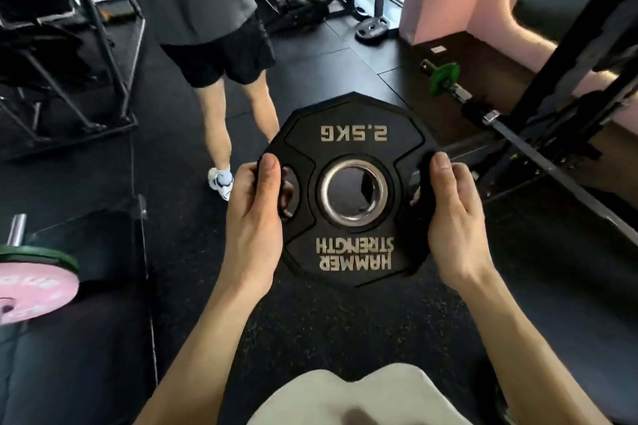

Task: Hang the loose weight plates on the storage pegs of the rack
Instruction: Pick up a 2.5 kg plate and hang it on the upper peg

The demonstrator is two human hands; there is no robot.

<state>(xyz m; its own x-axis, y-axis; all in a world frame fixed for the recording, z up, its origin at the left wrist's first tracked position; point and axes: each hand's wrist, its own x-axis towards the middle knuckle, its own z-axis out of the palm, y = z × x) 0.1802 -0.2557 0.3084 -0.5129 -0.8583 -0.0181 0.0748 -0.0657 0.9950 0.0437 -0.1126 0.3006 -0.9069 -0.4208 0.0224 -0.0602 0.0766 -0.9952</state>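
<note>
A black 2.5 kg weight plate [354,134] with a steel-ringed centre hole and upside-down white lettering hangs flat in front of me above the floor. My left hand [257,214] grips its left edge, thumb on top and fingers through the left handle slot. My right hand [454,217] grips the right edge the same way. The black rack [569,79] with a steel bar stands to the right of the plate. No storage peg is clearly visible.
A person in dark shorts [221,52] stands just ahead on the left. A pink plate [32,290] sits on a bar end at lower left. A green plate [443,78] sits on a bar near the rack. Another black plate [373,28] lies on the floor far ahead.
</note>
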